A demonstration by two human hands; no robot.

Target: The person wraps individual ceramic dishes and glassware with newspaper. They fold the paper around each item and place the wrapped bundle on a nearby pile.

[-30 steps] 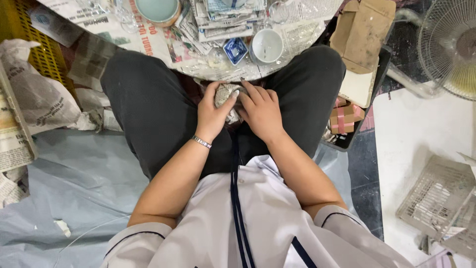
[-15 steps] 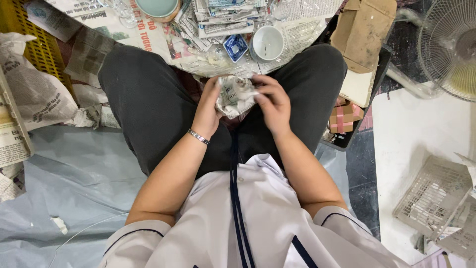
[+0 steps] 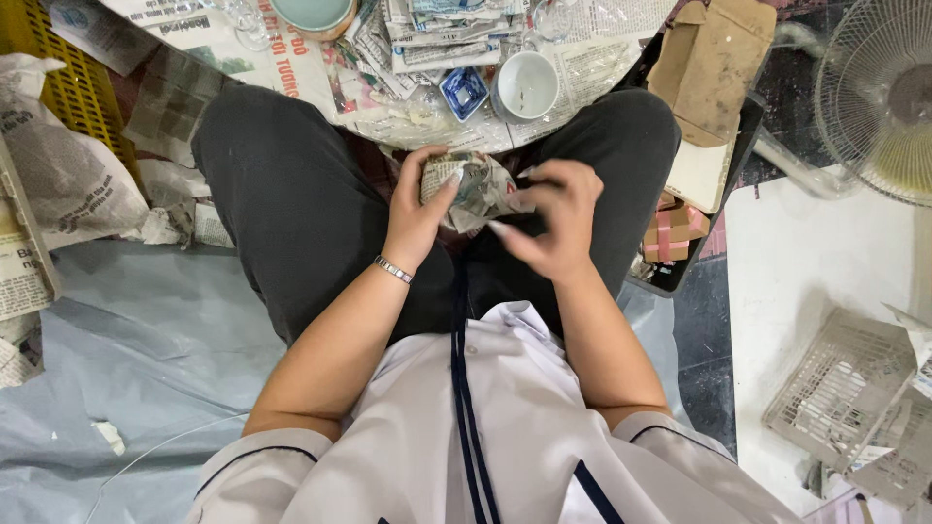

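Head view, centre frame: my left hand [image 3: 419, 215] & right hand [image 3: 553, 218] close on a newspaper-wrapped bundle [image 3: 473, 186], held above my lap between both knees. Left fingers curl round the bundle's left side, thumb on top; right fingertips pinch the paper at its right edge, remaining fingers spread. What's inside the wrap can't be told. A thin bracelet [image 3: 393, 269] sits on my left wrist.

Just above the bundle, upper centre, a white cup [image 3: 527, 85] stands on spread newspaper sheets [image 3: 408, 58], w/ a small blue dish [image 3: 463, 92] just beside it to the left. A pale green bowl [image 3: 311, 14] is cut by the top edge. Upper right: brown cardboard [image 3: 714, 53], and a fan [image 3: 879, 92] at the far right edge. Small pink gift boxes [image 3: 675, 231] lie right of my right knee. Yellow crate [image 3: 73, 87] upper left, crumpled newspaper [image 3: 63, 180] beside it. A white wire basket [image 3: 840, 388] lies lower right. Grey plastic sheeting [image 3: 126, 349] covers the floor lower left.
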